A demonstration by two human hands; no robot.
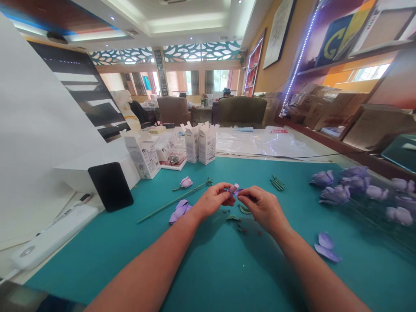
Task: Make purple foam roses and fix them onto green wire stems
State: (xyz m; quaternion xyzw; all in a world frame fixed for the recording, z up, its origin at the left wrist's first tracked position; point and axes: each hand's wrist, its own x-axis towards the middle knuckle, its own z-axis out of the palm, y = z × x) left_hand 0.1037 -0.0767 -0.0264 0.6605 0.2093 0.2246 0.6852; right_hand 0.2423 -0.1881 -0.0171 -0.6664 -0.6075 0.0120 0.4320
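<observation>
Over the middle of the green mat, my left hand [217, 198] is closed around a small lilac flower bud [234, 188]. My right hand [262, 207] pinches a purple petal [238, 192] against the bud's side; its fingertips partly hide it. Below the hands lie green leaves [233, 218] and several tiny dark pieces [240, 229]. Left of my left hand are a long green stem [175, 202], a finished-looking lilac rosebud [186, 182] and a pile of loose purple petals [180, 211], partly behind my forearm.
Several lilac artificial roses [336, 193] lie at the right, with two loose petals [326, 248] nearer me. Short green sticks [277, 183] rest beyond my right hand. Open white boxes [207, 143], a black phone [110, 186] and a white power strip [55, 234] stand around the mat's edges.
</observation>
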